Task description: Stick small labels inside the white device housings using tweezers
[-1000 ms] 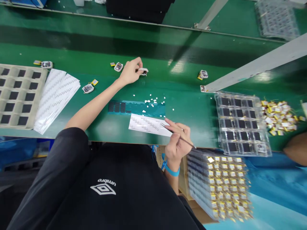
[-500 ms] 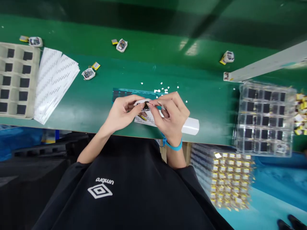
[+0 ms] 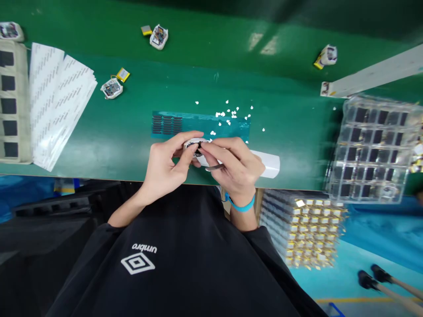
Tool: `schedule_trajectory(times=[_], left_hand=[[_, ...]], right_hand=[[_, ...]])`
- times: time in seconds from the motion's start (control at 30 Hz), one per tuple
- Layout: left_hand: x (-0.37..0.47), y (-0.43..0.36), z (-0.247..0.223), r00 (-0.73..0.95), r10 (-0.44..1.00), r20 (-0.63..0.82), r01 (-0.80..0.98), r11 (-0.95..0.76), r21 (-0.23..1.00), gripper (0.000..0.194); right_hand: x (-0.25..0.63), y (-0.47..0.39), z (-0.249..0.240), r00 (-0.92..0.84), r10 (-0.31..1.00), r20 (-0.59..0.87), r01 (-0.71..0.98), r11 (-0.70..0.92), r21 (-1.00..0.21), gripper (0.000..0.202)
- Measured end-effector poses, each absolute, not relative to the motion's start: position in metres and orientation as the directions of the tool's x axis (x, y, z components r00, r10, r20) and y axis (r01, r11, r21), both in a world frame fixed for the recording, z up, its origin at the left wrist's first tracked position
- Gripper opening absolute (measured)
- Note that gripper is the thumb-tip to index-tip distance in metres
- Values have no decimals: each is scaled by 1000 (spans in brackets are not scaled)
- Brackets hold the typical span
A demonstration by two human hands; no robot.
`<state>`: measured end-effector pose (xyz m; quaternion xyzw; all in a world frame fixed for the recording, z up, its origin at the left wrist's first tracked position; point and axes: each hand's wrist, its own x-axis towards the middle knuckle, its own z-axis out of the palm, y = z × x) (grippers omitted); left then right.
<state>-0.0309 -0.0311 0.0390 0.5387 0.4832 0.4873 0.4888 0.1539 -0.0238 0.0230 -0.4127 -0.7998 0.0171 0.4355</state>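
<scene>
My left hand is closed around a small white electronic device housing with dark parts inside, its thumb on the inner side. The right hand meets it there, thumb and index fingertips pinched at the housing's dark inside. A slim grey metal tool sticks out from between the right hand's fingers; its full shape is hidden. Under the hands lies a white strip. Just beyond them is a teal sheet with rows of dark strips, and small white bits are scattered over its right part.
Opened white devices with yellow batteries lie about the green table. On the left are white printed sheets and a beige tray. A clear compartment tray stands at the right, above stacked trays of yellow-and-white parts.
The view has shifted, showing more of the teal sheet. My right hand has turned slightly, and its metal tool now points down and left. The left hand still holds the housing.
</scene>
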Motion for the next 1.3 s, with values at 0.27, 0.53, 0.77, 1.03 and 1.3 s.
schedule_trajectory(times=[0.27, 0.53, 0.77, 1.03, 1.3], left_hand=[[-31, -32, 48, 86, 988, 127, 254, -145, 956, 6], [-35, -27, 36, 353, 931, -98, -100, 141, 985, 19], [-30, -43, 16, 385, 900, -205, -233, 310, 922, 31], [-28, -51, 13, 276, 947, -161, -156, 210, 965, 29], [-29, -56, 7, 212, 965, -154, -179, 193, 965, 8]], right_hand=[[169, -18, 44, -347, 746, 568, 528, 656, -539, 23], [179, -23, 32, -383, 707, 595, 539, 694, -478, 29], [194, -39, 22, -455, 750, 480, 538, 661, -523, 33], [184, -43, 9, -474, 730, 492, 521, 683, -512, 28], [186, -24, 22, -297, 849, 438, 725, 499, -476, 29]])
